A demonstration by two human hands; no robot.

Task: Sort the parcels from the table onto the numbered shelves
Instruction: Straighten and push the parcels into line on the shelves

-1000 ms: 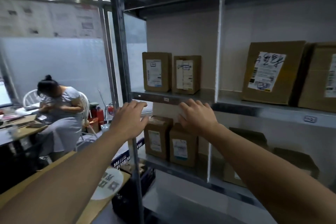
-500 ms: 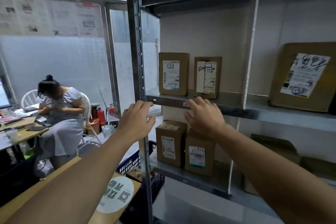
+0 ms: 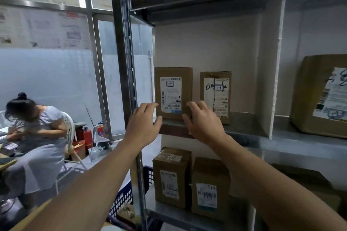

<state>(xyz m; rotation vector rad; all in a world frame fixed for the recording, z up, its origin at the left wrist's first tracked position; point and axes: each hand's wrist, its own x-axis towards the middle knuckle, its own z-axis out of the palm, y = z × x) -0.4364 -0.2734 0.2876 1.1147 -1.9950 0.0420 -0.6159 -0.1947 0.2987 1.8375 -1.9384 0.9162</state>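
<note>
While both forearms are stretched forward and upward, the left hand (image 3: 144,123) and the right hand (image 3: 203,121) are held at either side of a brown parcel (image 3: 173,93). The fingers are loosely curved and nothing is grasped; contact cannot be told. The parcel is stood upright on the shelf (image 3: 244,125), its long axis vertical and its label faced outward, just beside a second parcel (image 3: 216,95).

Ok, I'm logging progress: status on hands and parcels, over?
Left hand, right hand open, empty, flanking the left box on the shelf. Second box beside it, apart. Shelf post by left hand.
</note>
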